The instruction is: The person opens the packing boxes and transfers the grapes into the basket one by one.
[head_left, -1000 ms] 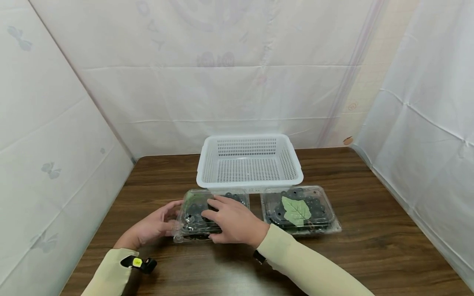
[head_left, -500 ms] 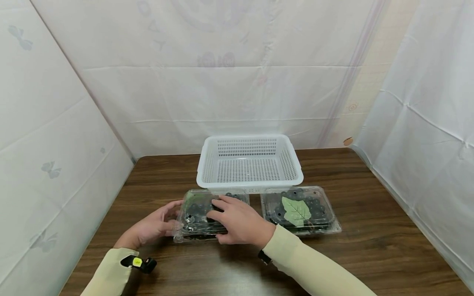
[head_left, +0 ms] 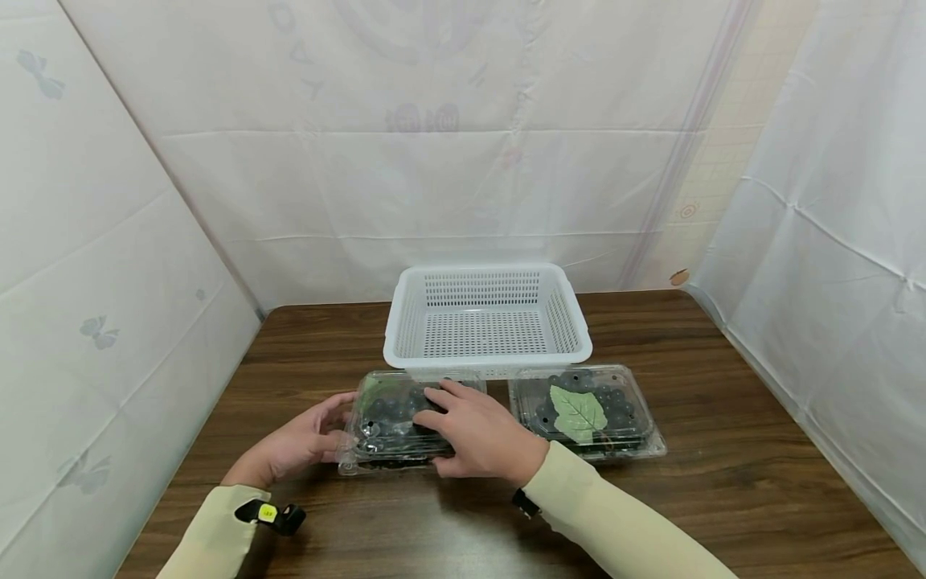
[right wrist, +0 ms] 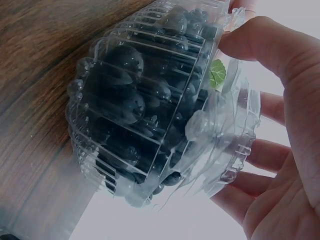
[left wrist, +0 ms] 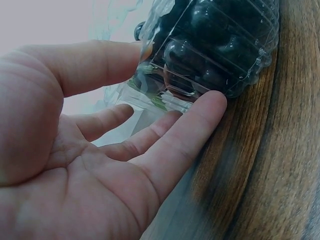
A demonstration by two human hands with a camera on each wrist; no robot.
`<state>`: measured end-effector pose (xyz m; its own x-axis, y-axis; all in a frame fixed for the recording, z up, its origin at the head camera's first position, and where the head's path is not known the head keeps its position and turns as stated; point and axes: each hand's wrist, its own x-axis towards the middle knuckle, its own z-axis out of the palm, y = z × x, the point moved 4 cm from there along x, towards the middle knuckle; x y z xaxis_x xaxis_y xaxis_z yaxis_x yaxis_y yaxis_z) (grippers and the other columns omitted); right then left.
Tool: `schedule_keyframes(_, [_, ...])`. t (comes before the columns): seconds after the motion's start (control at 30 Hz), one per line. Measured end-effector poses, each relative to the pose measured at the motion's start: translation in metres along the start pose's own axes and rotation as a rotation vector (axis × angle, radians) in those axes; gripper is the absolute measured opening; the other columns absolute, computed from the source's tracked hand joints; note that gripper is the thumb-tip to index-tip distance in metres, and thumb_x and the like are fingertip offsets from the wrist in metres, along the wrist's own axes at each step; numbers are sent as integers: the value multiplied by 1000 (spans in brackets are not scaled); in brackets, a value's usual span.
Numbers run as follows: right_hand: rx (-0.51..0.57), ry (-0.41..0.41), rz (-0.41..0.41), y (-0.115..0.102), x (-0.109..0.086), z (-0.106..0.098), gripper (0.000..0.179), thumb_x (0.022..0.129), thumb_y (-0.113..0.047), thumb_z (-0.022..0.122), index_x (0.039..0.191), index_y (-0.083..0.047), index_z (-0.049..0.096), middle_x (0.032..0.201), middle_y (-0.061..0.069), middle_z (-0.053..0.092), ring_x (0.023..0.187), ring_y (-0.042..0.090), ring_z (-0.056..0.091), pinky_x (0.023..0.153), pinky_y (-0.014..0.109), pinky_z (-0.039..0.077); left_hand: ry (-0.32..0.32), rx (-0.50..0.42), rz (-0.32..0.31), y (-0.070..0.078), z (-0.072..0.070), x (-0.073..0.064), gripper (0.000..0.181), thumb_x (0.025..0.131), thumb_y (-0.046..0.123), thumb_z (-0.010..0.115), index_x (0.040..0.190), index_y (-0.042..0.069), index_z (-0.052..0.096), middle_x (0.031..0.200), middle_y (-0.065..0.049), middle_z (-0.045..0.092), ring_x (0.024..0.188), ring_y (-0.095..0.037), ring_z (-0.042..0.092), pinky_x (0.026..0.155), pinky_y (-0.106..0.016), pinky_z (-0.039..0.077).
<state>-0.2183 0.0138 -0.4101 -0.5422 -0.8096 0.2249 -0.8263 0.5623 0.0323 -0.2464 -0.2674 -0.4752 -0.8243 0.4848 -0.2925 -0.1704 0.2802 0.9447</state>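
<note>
In the head view, a clear plastic clamshell box [head_left: 394, 414] of dark, round grapes lies near the table's middle. My left hand [head_left: 304, 442] is at its left end; in the left wrist view the thumb reaches the rim and a fingertip meets the side wall, fingers fairly straight. My right hand [head_left: 481, 430] holds the box at its right part, fingers over the lid and thumb at the front rim. The right wrist view has the ribbed wall of the box [right wrist: 135, 100] close up, with the thumb bent at its rim. A green leaf [right wrist: 217, 73] shows through the plastic.
A second clamshell box [head_left: 629, 410] with dark grapes and a green leaf on top sits right of the first. Behind both stands a white perforated basket [head_left: 488, 359]. The brown wooden table [head_left: 723, 450] is bordered by white curtains [head_left: 463, 185].
My right hand has slid a little to the right along the left box. The left hand and both boxes stay about where they were.
</note>
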Motion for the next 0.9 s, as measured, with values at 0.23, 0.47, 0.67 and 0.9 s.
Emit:
schedule_keyframes(0.23, [-8, -13, 21, 0, -3, -4, 54, 88, -45, 76, 137, -26, 63, 152, 11, 54, 144, 36, 48, 118, 44, 43, 1, -5, -6, 0, 0, 0, 90, 98, 12, 68, 163, 1, 5, 151, -36, 30, 110, -21, 63, 87, -40, 61])
schedule_keyframes(0.47, [-40, 9, 17, 0, -6, -4, 56, 85, -44, 78, 136, -26, 63, 147, 11, 58, 139, 36, 52, 112, 44, 49, 5, 5, -2, 0, -1, 0, 90, 98, 12, 68, 162, 1, 6, 150, -37, 30, 110, -22, 63, 86, -39, 61])
schedule_keyframes(0.67, [-49, 10, 23, -1, -7, -5, 58, 81, -40, 80, 135, -26, 63, 141, 10, 61, 134, 38, 56, 106, 45, 53, 3, 0, -11, 2, 0, -1, 90, 98, 12, 68, 163, 1, 6, 152, -37, 29, 113, -22, 62, 88, -40, 60])
schedule_keyframes(0.9, [-90, -2, 14, -4, -5, -4, 60, 78, -35, 80, 135, -25, 62, 135, 9, 63, 129, 39, 59, 104, 45, 55, 2, 4, -4, 3, 2, -1, 92, 98, 13, 68, 163, 1, 5, 153, -38, 26, 115, -23, 61, 89, -41, 60])
